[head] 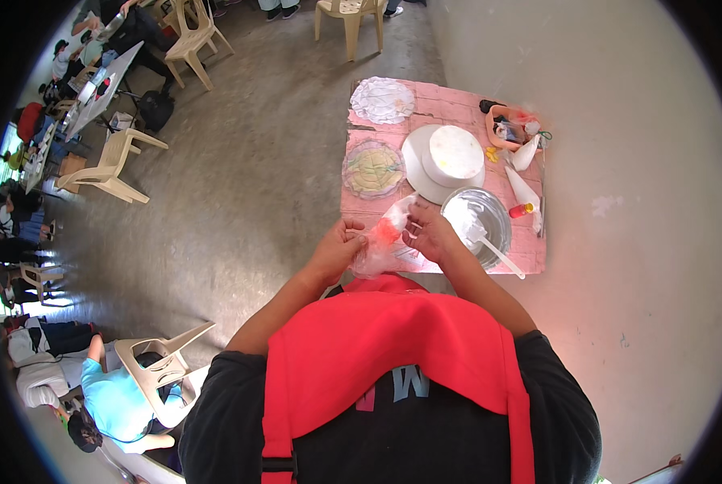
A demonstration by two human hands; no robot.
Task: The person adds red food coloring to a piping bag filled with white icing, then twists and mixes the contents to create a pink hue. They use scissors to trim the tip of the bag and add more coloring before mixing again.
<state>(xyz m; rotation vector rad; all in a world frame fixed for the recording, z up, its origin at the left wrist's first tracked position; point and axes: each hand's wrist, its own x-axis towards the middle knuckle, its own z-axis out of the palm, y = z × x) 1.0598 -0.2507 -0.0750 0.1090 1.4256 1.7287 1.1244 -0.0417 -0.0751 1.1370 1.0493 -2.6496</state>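
A clear plastic piping bag [386, 233] with white icing and a red-orange patch lies between my hands at the table's near edge. My left hand [341, 247] pinches the bag's gathered side. My right hand [427, 233] has its fingers spread and bent at the bag's filled part; whether it grips is unclear. Right of it, a metal bowl [501, 221] holds white icing and a white spatula [501, 256]. Beyond stands a round cake with white icing [456, 154] on a pale round stand [414, 158].
On the pink-covered table [421, 100] are two round cloth-like mats, filled piping bags [523, 192], a small red bottle with a yellow cap [521, 210] and an orange basket [494, 128]. A wall borders the table's right. Plastic chairs [112, 163] and several people are at the left.
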